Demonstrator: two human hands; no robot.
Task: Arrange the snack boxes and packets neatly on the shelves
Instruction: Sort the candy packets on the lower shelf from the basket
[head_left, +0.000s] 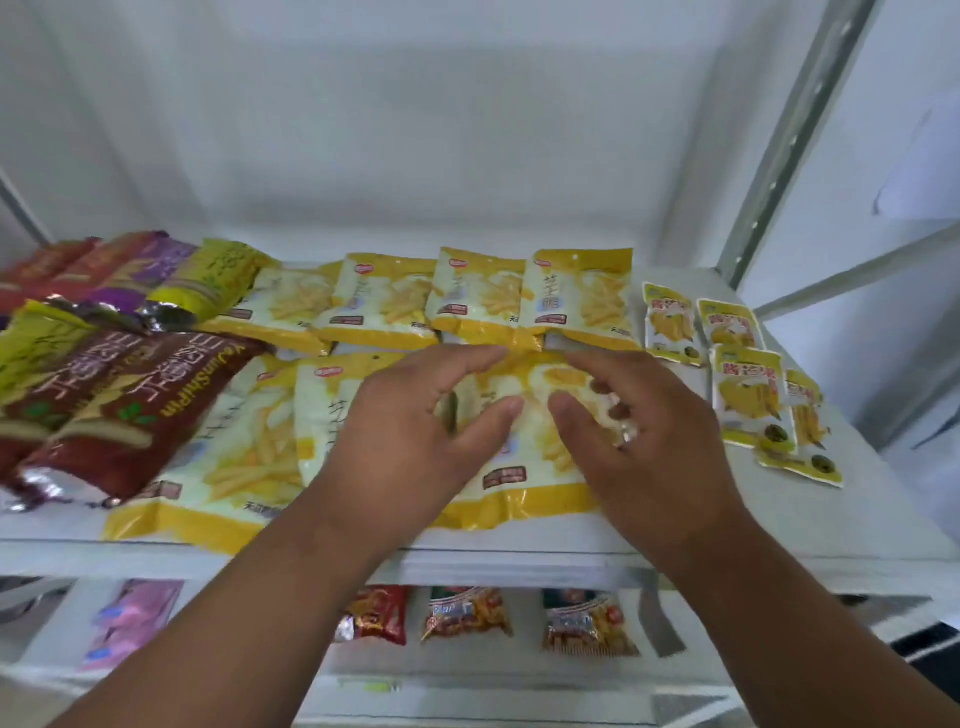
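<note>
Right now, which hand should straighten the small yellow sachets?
Right hand: the sachets lie just beyond it at the shelf's right end, while the left hand sits farther off.

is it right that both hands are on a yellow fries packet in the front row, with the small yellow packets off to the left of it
Not quite: the head view shows the small yellow packets to the right. Both the left hand and right hand are on the yellow fries packet in front.

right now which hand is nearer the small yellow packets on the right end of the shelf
Right hand: just left of the small yellow packets. Left hand is farther left.
</note>
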